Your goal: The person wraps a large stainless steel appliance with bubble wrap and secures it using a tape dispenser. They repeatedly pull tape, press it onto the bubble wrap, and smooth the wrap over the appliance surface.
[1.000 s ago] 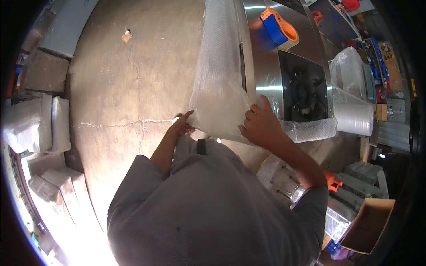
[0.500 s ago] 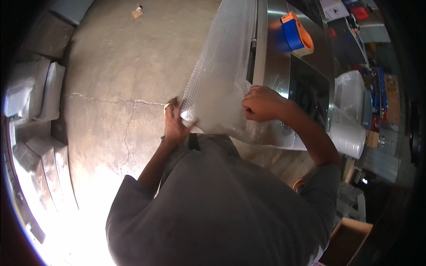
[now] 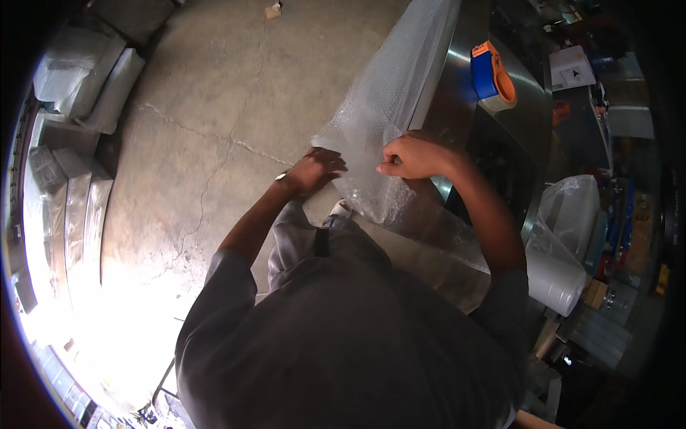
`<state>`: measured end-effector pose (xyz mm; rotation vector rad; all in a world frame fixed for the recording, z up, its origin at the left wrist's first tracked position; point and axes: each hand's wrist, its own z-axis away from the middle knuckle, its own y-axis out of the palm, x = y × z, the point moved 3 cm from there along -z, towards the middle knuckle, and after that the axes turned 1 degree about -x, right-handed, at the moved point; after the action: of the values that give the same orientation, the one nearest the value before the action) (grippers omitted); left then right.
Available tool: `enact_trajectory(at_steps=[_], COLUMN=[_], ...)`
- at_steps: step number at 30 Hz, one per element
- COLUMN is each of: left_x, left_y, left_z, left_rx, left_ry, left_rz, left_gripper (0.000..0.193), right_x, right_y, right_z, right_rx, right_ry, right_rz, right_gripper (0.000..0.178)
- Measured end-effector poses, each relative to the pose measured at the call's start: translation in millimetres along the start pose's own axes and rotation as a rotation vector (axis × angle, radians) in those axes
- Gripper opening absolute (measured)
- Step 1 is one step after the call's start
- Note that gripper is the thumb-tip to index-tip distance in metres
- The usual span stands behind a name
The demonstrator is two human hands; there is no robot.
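A long sheet of clear bubble wrap (image 3: pixel 389 89) drapes along the side of a shiny steel unit with dark panels (image 3: pixel 457 93) and gathers loosely in front of my body. My right hand (image 3: pixel 414 156) pinches the wrap between thumb and bent fingers, close to the steel edge. On the wrap's left edge, my left hand (image 3: pixel 318 170) has its fingers curled round the film; their tips are partly hidden. A blue and orange tape dispenser (image 3: pixel 493 79) with a roll of tape rests on top of the steel unit, beyond my right hand.
A big roll of clear wrap (image 3: pixel 557 282) lies to the right. Several wrapped packages (image 3: pixel 75 207) stand along the left side. Cracked concrete floor (image 3: pixel 207 93) spreads to the left, with a small brown scrap (image 3: pixel 273 10) far off. Cluttered goods line the right.
My left hand has gone from spread fingers to curled ones on the wrap's edge, moving right and drawing closer to my right hand. The view has shifted, and the wrap has bunched between my hands.
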<state>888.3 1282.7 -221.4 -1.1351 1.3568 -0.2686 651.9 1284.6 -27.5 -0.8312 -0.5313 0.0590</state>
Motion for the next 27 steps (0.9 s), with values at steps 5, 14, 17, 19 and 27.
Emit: enact_trajectory(at_steps=[5,14,17,19,27], left_x=[40,34,24,25,22], left_y=[5,9,32,36,22], left_z=[-53,34,27,17,-41], left_rx=[-0.091,-0.11,0.095,0.029,0.334], left_ry=[-0.306,-0.053,0.042,0.158,0.239], left_rz=[0.099,0.141,0.124,0.184,0.148], left_gripper=[0.035,0.099,0.07,0.054,0.032], right_x=[11,10,8,24,110], right_y=[-1,3,4,6,112], right_z=[-12,-20,-23,-23,-19], right_rx=[0.078,0.07,0.088,-0.099,-0.197], right_ry=[0.118,0.247,0.318,0.196,-0.181], right_rz=[0.098,0.097,0.082,0.239,0.383], right_gripper=[0.043,0.042,0.038,0.034,0.026])
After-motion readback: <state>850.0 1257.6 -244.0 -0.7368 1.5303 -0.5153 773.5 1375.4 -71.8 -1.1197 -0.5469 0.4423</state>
